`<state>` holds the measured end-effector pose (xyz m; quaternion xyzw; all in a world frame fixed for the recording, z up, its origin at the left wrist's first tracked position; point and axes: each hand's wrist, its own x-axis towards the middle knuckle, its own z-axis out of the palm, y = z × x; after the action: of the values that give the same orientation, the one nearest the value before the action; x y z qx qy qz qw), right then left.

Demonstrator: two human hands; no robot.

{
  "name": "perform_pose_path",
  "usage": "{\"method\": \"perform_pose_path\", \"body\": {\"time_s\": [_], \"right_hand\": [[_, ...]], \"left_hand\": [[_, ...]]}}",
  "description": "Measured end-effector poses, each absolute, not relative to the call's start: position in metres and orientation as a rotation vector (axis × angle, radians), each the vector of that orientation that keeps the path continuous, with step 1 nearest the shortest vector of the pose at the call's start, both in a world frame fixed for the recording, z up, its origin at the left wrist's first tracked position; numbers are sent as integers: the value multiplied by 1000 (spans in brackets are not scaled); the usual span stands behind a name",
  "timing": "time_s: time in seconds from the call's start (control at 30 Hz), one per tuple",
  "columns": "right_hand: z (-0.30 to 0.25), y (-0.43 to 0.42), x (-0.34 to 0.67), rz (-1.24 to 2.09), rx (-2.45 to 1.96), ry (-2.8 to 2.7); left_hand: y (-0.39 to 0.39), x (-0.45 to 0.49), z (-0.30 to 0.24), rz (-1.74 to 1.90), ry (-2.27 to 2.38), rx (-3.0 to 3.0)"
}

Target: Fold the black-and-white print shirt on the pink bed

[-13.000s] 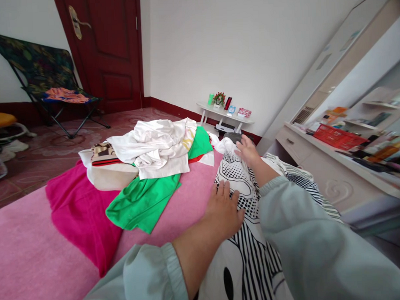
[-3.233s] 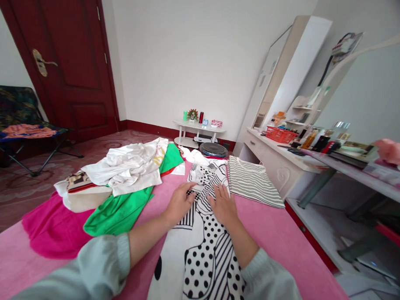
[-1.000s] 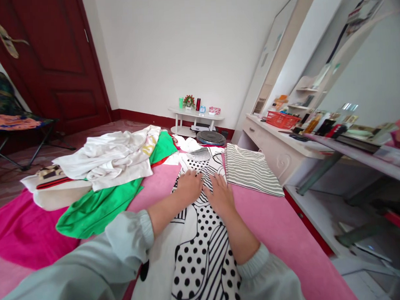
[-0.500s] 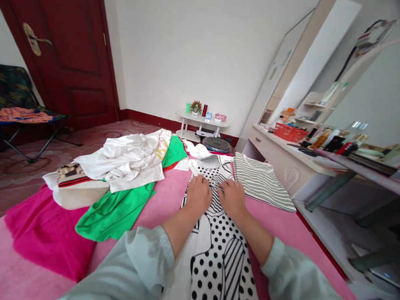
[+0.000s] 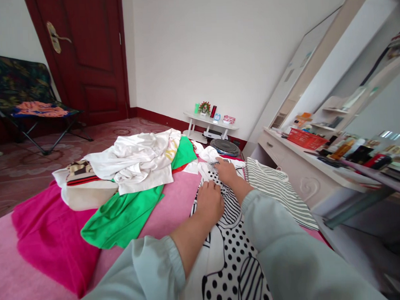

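Note:
A long white dress-like garment (image 5: pixel 234 249) with black dots, stripes and curved lines lies lengthwise in front of me on a pink bed cover (image 5: pixel 158 212). My left hand (image 5: pixel 210 203) rests palm-down on its upper part, the fingers bent a little and lying on the cloth. Farther ahead, my right hand (image 5: pixel 226 172) has its fingers closed on the small-dotted cloth near the garment's far end; the fingertips are partly hidden. Just right of that hand lies a folded striped top (image 5: pixel 275 182).
At the left are piled white clothes (image 5: pixel 137 158), a green garment (image 5: pixel 123 218) and a magenta garment (image 5: pixel 55 234). A dressing table (image 5: pixel 285 160) with a red basket (image 5: pixel 306 139) stands at the right. Beyond the bed are a low white shelf (image 5: pixel 212 119) and a folding chair (image 5: pixel 41 103).
My right hand has moved forward to the garment's far end, while my left hand stays on its upper part. The view has turned slightly left.

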<state>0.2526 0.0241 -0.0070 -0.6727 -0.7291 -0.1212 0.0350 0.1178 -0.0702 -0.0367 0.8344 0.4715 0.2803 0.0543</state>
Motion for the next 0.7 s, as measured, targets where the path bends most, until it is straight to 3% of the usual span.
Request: {"method": "perform_pose_path", "body": {"time_s": [0.17,0.47,0.7], "right_hand": [[-16,41,253,-394,-2091,-2118],[-20,31,237,-137,-1889,-1964],[-27,46,212,-5,-2069,-1862]], "left_hand": [[-69,119,-40,900,1422,2517],[-59,118,-45,1175,1347,2123],[-57,116,-45,1224,1291,2041]]}}
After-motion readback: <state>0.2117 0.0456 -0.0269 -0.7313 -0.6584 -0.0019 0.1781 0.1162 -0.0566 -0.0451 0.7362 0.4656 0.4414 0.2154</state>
